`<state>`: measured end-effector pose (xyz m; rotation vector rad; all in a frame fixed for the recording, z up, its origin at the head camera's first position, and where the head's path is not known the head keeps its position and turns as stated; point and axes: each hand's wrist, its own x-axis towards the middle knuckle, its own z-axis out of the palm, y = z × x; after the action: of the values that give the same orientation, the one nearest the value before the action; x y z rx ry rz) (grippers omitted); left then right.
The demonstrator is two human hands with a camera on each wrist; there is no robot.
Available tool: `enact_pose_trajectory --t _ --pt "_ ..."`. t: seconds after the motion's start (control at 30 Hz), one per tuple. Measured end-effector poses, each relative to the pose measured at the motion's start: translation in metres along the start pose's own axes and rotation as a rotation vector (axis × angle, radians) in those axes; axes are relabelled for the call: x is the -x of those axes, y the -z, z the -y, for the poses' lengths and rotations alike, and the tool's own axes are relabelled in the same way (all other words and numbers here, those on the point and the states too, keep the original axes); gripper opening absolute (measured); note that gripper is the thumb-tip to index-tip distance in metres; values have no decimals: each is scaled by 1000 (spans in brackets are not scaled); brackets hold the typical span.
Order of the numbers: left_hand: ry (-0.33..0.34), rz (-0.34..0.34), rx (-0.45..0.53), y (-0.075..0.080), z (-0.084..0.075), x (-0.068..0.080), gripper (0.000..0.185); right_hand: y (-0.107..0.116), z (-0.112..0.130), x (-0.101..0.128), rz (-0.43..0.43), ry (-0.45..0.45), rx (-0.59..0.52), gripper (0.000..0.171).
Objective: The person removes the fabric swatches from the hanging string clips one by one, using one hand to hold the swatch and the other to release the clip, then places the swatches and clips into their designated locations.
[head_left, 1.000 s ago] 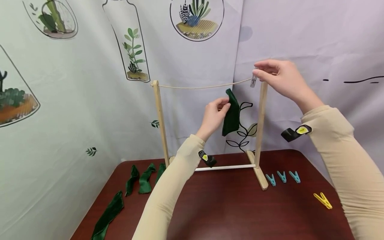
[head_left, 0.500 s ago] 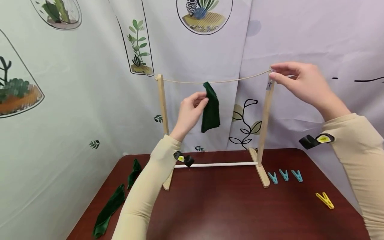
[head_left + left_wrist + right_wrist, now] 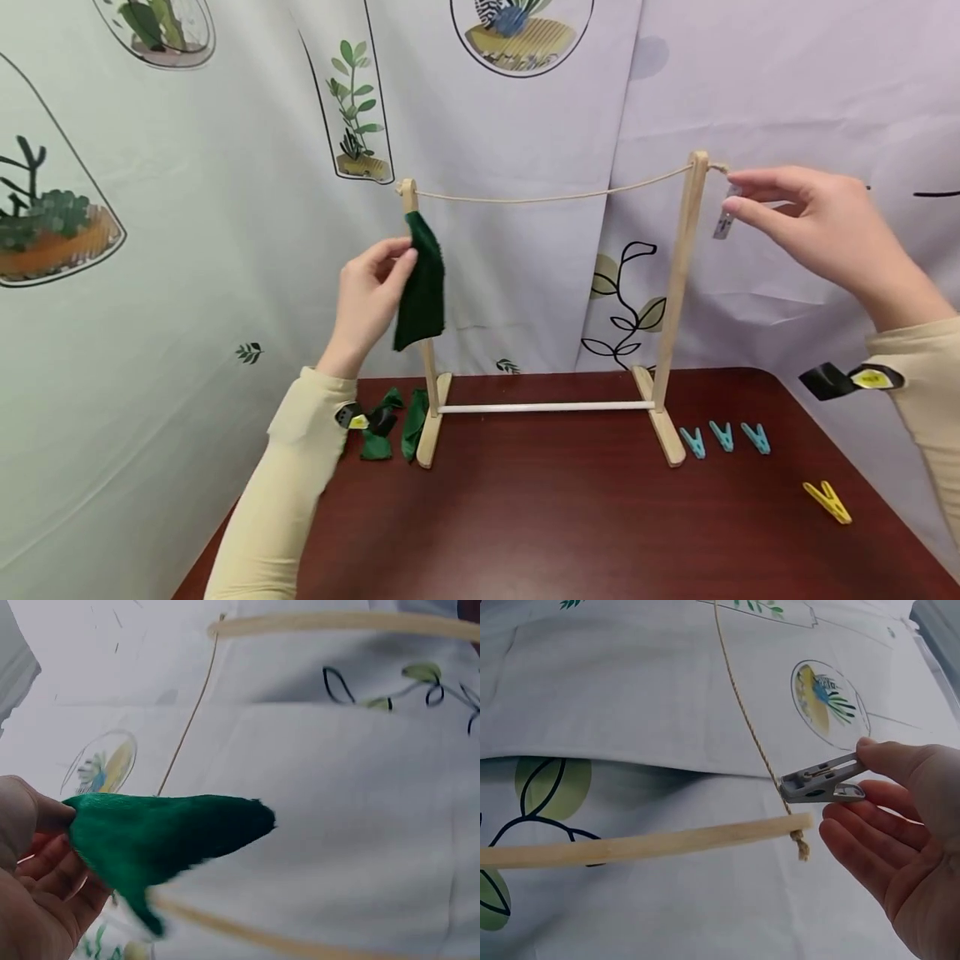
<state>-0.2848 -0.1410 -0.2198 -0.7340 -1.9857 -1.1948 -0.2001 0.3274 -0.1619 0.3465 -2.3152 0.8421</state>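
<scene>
On the dark red table (image 3: 570, 517) lie a yellow clothespin (image 3: 827, 502) and three blue clothespins (image 3: 724, 438) on the right, with spare green cloth strips (image 3: 390, 421) bunched by the left foot of the small wooden drying rack (image 3: 678, 283). Compared with a second ago, both hands have parted: the left hand (image 3: 367, 296) has carried its dark green cloth strip (image 3: 422, 283) from the middle of the string (image 3: 551, 198) over to the left post, and the right hand (image 3: 813, 221) has drawn its grey clothespin (image 3: 724, 218) off the line to just outside the right post. The string now hangs bare between the posts, so nothing is yet pegged; judging by this, the cloth looks set to go on at the left end. The left hand pinches the strip near its top edge between thumb and fingers, forearm raised, the cloth dangling beside the post. The right hand pinches the clothespin between thumb and forefinger, other fingers loosely extended, close by the knotted string end.
</scene>
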Motion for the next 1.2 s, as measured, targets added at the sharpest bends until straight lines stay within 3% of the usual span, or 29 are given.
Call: enact_pose_trajectory --t 0.37,0.63,0.8,0.93,1.07,1.2 --pt "-5 -71 -150 62 7 28 24 9 -14 19 -30 -36 43 41" --pt "69 -86 -217 97 15 54 26 11 -25 38 -15 -54 83 43" --pt "108 -93 -274 109 21 71 26 7 -37 52 -12 -84 135 45" --pt "95 -74 -336 115 30 84 25 1 -47 65 -9 -111 143 46" --pt "92 -37 -400 118 42 99 25 -6 -57 76 15 -135 158 47" --pt "135 24 -448 115 57 119 26 -15 -68 87 57 -167 192 48"
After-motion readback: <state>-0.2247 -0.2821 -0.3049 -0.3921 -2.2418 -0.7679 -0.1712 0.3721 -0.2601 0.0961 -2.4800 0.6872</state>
